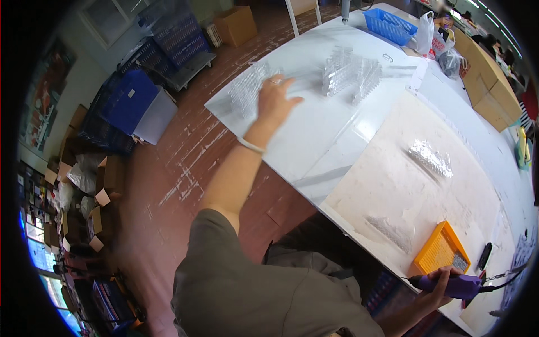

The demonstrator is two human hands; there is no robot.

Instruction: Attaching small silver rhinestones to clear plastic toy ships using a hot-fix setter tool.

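Reaching, spread left hand [275,101] touches clear ribbed plastic stack [247,90]; right hand [443,283] grips purple tool [452,285].

**Head view: left hand at clear stack, right hand on purple tool**

Left hand [276,100] stretched out over white table [337,135], fingers spread, touching clear stack [247,90] near the table's edge. Second clear stack [351,72] well apart, farther in. Right hand [443,283] closed around purple tool [452,285], just beside orange tray [441,250]. Blue basket [390,25] at far end.
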